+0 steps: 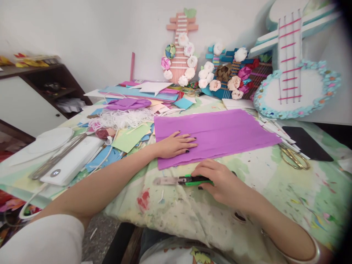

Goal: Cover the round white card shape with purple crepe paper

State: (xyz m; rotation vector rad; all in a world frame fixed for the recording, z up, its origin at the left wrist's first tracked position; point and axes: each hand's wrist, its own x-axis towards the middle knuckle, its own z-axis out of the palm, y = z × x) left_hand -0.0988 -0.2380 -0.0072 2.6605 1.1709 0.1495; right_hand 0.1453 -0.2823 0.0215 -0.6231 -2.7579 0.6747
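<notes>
A wide sheet of purple crepe paper lies flat across the paint-stained table. My left hand rests flat on the sheet's near left part, fingers stretched out. Just in front of the sheet's near edge, my right hand is closed around the green handle of a utility knife. The knife's blade points left and lies on the table.
Gold scissors and a black pad lie at the right. At the left are a white power bank, a tangle of white string and coloured paper scraps. Paper-flower guitar crafts stand along the back wall.
</notes>
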